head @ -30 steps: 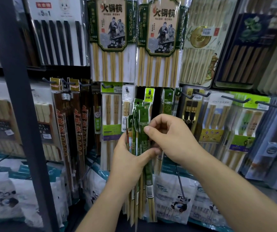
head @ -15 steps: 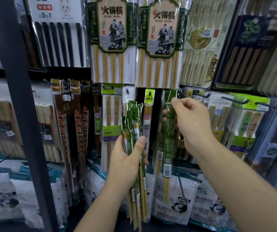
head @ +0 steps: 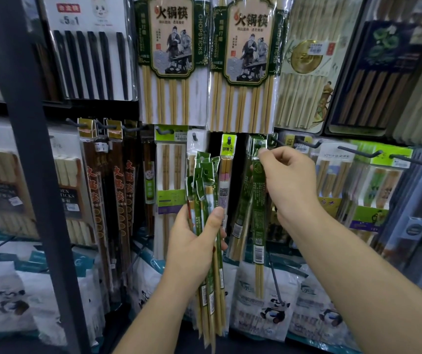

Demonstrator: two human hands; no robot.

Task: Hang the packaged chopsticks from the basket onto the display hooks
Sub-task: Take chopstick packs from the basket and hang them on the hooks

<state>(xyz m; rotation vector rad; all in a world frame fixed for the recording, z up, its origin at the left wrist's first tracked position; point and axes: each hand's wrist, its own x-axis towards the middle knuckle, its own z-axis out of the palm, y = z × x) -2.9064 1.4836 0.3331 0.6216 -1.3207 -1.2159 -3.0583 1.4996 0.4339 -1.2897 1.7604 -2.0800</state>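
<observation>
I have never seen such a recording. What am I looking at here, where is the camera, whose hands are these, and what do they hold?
There is no machine here: a person works with two bare hands. The view comes from one camera worn on the head, looking forward and down, so both arms reach in from below. In front is a shop wall of hooks hung with chopstick packs. The left hand grips a bundle of narrow green packs. The right hand pinches the top of a single pack of the same kind and holds it up against the hanging packs like it. Whether its hole is on a hook yet cannot be seen. No basket is in view.
</observation>
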